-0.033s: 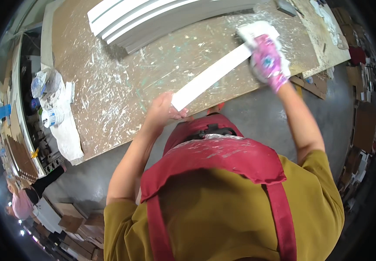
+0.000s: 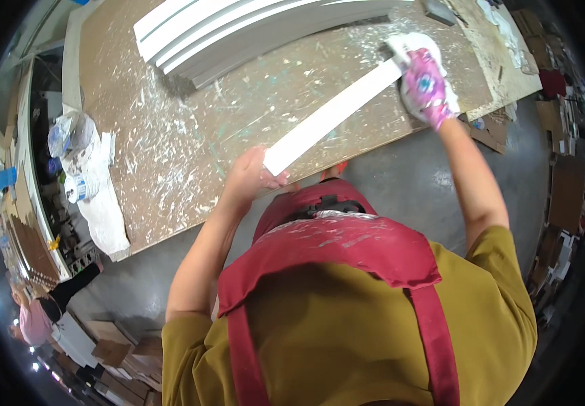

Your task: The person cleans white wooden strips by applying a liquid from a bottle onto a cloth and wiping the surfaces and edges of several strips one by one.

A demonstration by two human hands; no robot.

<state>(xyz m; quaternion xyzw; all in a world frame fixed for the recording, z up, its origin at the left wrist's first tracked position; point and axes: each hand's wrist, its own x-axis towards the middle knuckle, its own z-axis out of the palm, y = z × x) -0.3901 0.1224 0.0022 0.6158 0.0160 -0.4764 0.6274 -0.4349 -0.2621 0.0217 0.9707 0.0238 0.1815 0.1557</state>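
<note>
A long, flat white strip (image 2: 330,119) slants over the worktable, its near end by my waist and its far end up to the right. My bare left hand (image 2: 254,172) grips the near end, fingers curled beneath it. In a pink patterned glove, my right hand (image 2: 428,84) is closed on a white cloth (image 2: 435,49) at the strip's far end. The cloth drapes on both sides of the glove and covers that end. My right fingertips are partly hidden and slightly blurred.
White boards (image 2: 252,34) lie stacked at the table's far side. A grey block (image 2: 439,12) sits at the far right. On the left edge are a white tub (image 2: 81,187) and white cloth (image 2: 106,227). Another person (image 2: 37,323) is at the far lower left.
My right hand and the cloth have shifted slightly right, toward the strip's far end. My left hand still grips the near end and has barely moved.
</note>
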